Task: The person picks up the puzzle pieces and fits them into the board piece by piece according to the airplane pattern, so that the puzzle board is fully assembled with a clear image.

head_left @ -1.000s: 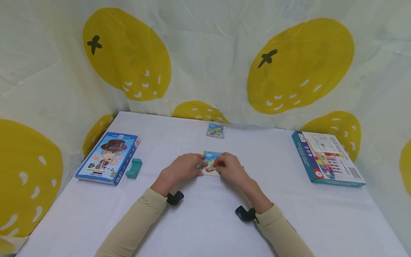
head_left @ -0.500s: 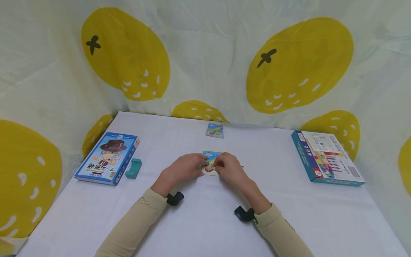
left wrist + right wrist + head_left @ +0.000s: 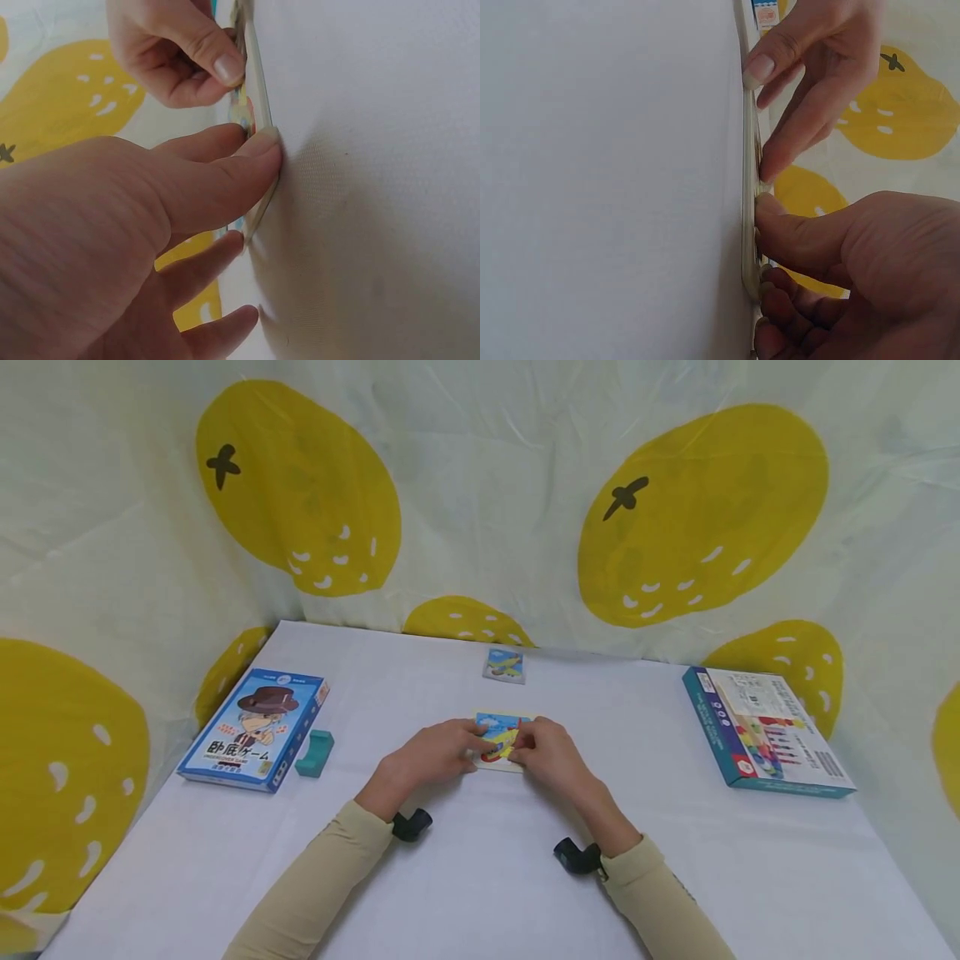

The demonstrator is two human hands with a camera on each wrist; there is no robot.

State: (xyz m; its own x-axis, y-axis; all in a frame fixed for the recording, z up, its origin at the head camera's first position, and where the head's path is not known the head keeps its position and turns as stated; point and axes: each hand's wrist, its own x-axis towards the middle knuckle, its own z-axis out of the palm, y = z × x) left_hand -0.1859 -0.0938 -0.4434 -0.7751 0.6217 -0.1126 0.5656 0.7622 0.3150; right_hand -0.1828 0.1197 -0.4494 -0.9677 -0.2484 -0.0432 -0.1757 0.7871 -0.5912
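A small puzzle board (image 3: 495, 724) with a yellow airplane on a blue sky lies mid-table, its pale frame seen edge-on in both wrist views. My left hand (image 3: 438, 752) pinches its left side, thumb (image 3: 251, 154) on the near edge and index finger over the picture. Over the right part of the board is my right hand (image 3: 555, 756), thumb and fingers bent together, pinching what looks like a puzzle piece mostly hidden by the fingertips. In the right wrist view, the right thumb (image 3: 799, 236) lies against the board's face.
Beyond the board lies a small card (image 3: 504, 665) with a similar airplane picture. At left are a blue game box (image 3: 251, 731) and a teal curved block (image 3: 314, 754). Another box (image 3: 768, 731) lies at right. A fruit-print curtain (image 3: 487, 510) hangs behind the white table.
The right hand has shifted slightly right across the board, uncovering more of the airplane and its red tail. The left hand stays at the board's left side.
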